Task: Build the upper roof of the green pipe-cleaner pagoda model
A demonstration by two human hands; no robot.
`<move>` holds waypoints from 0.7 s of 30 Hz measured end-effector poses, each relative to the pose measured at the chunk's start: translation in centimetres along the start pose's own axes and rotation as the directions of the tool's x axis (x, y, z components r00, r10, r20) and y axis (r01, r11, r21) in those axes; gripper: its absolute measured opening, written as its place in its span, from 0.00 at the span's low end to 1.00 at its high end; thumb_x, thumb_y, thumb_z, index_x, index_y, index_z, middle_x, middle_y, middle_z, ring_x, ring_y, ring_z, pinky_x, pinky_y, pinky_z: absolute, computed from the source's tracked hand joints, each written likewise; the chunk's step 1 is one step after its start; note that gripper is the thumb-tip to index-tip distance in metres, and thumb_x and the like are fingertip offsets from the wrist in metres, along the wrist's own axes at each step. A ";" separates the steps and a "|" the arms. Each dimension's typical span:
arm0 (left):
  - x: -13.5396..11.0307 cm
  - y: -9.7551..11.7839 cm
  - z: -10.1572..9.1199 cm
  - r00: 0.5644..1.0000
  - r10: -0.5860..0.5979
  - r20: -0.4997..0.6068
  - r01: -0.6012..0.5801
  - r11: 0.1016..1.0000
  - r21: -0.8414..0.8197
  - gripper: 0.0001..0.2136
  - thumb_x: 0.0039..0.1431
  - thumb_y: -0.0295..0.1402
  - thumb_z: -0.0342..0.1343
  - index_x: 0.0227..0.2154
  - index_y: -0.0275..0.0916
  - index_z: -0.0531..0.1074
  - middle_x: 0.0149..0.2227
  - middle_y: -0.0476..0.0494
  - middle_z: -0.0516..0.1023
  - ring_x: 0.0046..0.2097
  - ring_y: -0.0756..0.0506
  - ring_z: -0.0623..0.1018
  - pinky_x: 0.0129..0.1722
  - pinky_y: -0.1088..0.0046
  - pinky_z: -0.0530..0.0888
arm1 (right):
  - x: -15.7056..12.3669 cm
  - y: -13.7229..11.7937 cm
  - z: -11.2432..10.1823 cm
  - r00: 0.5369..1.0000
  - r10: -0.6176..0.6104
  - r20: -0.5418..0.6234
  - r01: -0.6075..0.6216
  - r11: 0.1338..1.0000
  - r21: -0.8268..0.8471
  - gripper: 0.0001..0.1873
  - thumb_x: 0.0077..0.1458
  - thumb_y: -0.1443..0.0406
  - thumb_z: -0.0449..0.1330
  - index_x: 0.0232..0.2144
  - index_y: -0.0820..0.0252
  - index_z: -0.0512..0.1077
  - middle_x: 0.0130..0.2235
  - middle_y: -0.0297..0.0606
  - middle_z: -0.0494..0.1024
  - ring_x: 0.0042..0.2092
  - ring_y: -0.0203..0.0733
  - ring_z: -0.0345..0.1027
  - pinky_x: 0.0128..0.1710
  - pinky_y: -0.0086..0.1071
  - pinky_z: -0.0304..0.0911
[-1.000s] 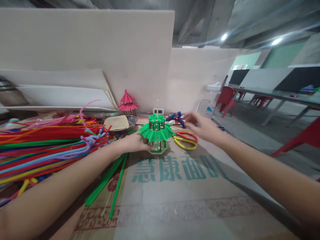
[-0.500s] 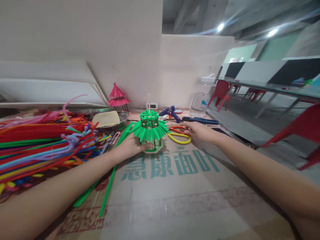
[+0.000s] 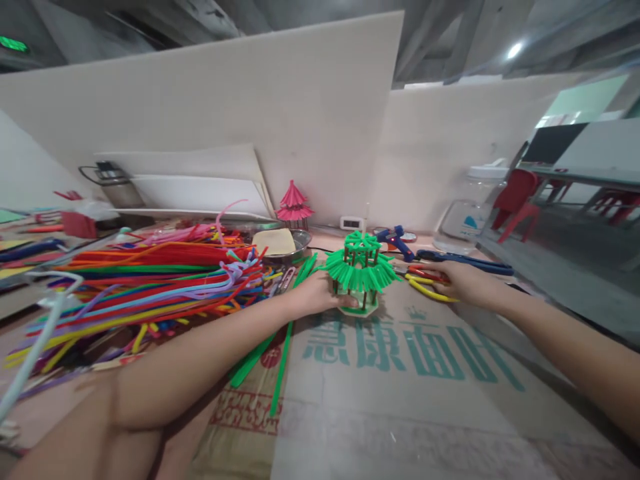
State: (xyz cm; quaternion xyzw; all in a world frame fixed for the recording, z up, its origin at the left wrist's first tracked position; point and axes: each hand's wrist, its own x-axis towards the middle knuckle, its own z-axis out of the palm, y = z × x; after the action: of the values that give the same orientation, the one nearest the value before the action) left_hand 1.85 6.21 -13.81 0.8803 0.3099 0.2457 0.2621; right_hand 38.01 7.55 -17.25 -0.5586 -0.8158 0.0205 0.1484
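A small green pavilion model [image 3: 361, 271] made of pipe cleaners stands on a sheet of cardboard [image 3: 400, 373]. My left hand [image 3: 320, 294] grips its base from the left side, fingers wrapped under the green roof. To the right my right hand [image 3: 457, 281] lies over the yellow and red scissors [image 3: 425, 285], with its fingers curled onto the handles. Whether the scissors are lifted off the cardboard I cannot tell.
A big heap of coloured pipe cleaners [image 3: 135, 287] fills the left. Loose green pipe cleaners [image 3: 280, 347] lie beside my left arm. A metal dish [image 3: 290, 250], a pink pavilion [image 3: 294, 203], a blue glue gun [image 3: 395, 240], blue pliers [image 3: 470, 261] and a plastic jar [image 3: 463, 220] stand behind.
My right hand came down from near the glue gun onto the scissors. The left hand stayed on the green pavilion. The camera swung to the left.
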 end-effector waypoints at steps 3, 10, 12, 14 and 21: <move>-0.4 1.9 -3.4 0.996 -0.040 0.085 0.033 0.996 0.080 0.24 0.52 0.37 0.68 0.53 0.39 0.75 0.54 0.42 0.80 0.55 0.38 0.78 0.59 0.64 0.72 | -0.4 0.4 0.4 0.999 0.039 -0.030 -0.041 0.998 -0.057 0.23 0.56 0.61 0.58 0.51 0.60 0.79 0.44 0.54 0.82 0.40 0.59 0.77 0.39 0.46 0.70; -8.0 6.0 -13.0 0.968 -0.245 -0.051 0.224 0.758 0.612 0.26 0.58 0.51 0.62 0.56 0.44 0.74 0.58 0.42 0.76 0.58 0.35 0.75 0.59 0.62 0.69 | -1.4 -1.1 1.4 0.988 0.115 -0.107 -0.122 0.990 -0.067 0.22 0.65 0.60 0.49 0.50 0.63 0.78 0.49 0.59 0.79 0.50 0.60 0.73 0.51 0.49 0.65; -10.4 5.9 -14.3 0.941 -0.324 -0.097 0.297 0.653 0.697 0.31 0.58 0.53 0.61 0.60 0.43 0.70 0.60 0.41 0.75 0.59 0.34 0.74 0.58 0.61 0.70 | -1.4 -1.2 1.3 0.984 0.136 -0.116 -0.142 0.989 -0.048 0.21 0.65 0.61 0.51 0.50 0.65 0.78 0.49 0.61 0.79 0.50 0.62 0.72 0.51 0.50 0.64; -12.4 5.1 -14.9 0.928 -0.361 -0.093 0.306 0.594 0.744 0.38 0.56 0.54 0.61 0.65 0.40 0.65 0.66 0.38 0.69 0.64 0.33 0.70 0.62 0.60 0.67 | -1.3 -1.5 1.0 0.979 0.150 -0.137 -0.155 0.988 -0.024 0.21 0.64 0.61 0.51 0.50 0.66 0.77 0.51 0.62 0.78 0.51 0.63 0.72 0.53 0.50 0.63; -17.3 0.3 -15.9 0.865 -0.399 -0.304 0.427 0.270 0.863 0.61 0.43 0.42 0.73 0.72 0.28 0.41 0.74 0.21 0.43 0.73 0.24 0.48 0.70 0.46 0.52 | -1.1 -9.9 -1.3 0.993 0.027 -0.114 0.017 0.931 0.365 0.26 0.59 0.52 0.58 0.56 0.58 0.71 0.58 0.49 0.76 0.58 0.54 0.71 0.60 0.45 0.65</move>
State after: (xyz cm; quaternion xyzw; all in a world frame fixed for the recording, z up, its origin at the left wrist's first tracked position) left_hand -19.38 -0.70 -6.47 0.7609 0.6125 -0.0297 -0.2119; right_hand 29.75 2.67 -14.29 -0.5236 -0.7861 0.1394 0.2973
